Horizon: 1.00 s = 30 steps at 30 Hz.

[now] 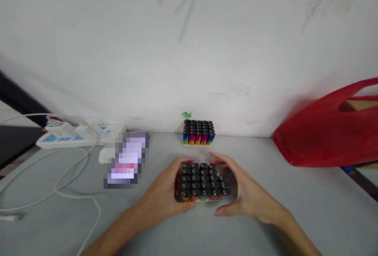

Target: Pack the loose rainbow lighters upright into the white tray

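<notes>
A block of upright lighters (pixel 203 181) with black tops stands on the grey table in front of me, packed in rows. Its right side is uneven, with the back right corner vacant. My left hand (pixel 168 187) cups the left side of the block, fingers behind and thumb along the front. Curved around the right side is my right hand (pixel 245 189), its thumb and fingers apart and a gap showing between palm and lighters. Against the wall stands a second block of lighters (pixel 199 133), with rainbow-coloured bodies and black tops, in neat rows.
To the left lie a phone (pixel 126 161), partly blurred out, a white power strip (pixel 79 135) with plugs, and loose white cables (pixel 56 181). A red bag (pixel 327 130) rests at the right by the wall (pixel 189 63). A green mark (pixel 187 114) is on the wall.
</notes>
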### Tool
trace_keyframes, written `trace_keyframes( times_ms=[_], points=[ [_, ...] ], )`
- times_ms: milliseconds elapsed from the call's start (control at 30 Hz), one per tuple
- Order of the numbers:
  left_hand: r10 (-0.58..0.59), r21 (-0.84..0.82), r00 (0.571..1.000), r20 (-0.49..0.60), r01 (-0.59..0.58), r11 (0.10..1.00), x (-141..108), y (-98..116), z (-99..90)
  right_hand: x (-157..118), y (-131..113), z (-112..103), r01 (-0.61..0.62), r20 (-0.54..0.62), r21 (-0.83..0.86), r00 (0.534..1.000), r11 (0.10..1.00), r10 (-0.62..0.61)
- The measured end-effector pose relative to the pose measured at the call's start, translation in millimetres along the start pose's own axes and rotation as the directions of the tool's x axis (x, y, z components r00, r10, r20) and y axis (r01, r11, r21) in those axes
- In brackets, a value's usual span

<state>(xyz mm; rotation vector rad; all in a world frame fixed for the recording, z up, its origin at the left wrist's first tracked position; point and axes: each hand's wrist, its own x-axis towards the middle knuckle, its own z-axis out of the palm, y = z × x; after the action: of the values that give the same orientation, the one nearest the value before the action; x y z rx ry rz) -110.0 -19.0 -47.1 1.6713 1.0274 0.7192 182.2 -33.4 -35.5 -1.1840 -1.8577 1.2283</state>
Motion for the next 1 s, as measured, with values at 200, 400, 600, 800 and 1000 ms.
trace_keyframes(
  times_ms=[200,400,600,800,1000],
  points=[
    [0.006,0.084,0.994,-0.106,0.003,0.996,-1.1,0.2,8.5,6.1,14.1,9.7,-0.024,-0.057,-0.014,0.998,1.000,0.024],
    [-0.043,0.140,0.989,-0.138,0.062,0.988,-4.2,-6.5,9.5,4.3,29.9,-27.2,-0.041,-0.134,-0.048,0.990,0.998,0.034],
    [-0.044,0.157,0.989,-0.140,0.066,0.985,-4.7,-12.0,9.5,9.8,57.0,-80.6,-0.037,-0.236,-0.093,0.972,0.995,0.014],
    [-0.084,0.150,0.986,-0.146,0.105,0.983,-4.9,-11.2,8.8,31.9,70.1,-112.4,-0.003,-0.312,-0.106,0.950,0.994,-0.030],
    [-0.086,0.133,0.984,-0.155,0.107,0.985,-4.3,-14.5,9.3,56.7,75.8,-101.9,0.036,-0.401,-0.087,0.913,0.996,-0.068]
  ],
)
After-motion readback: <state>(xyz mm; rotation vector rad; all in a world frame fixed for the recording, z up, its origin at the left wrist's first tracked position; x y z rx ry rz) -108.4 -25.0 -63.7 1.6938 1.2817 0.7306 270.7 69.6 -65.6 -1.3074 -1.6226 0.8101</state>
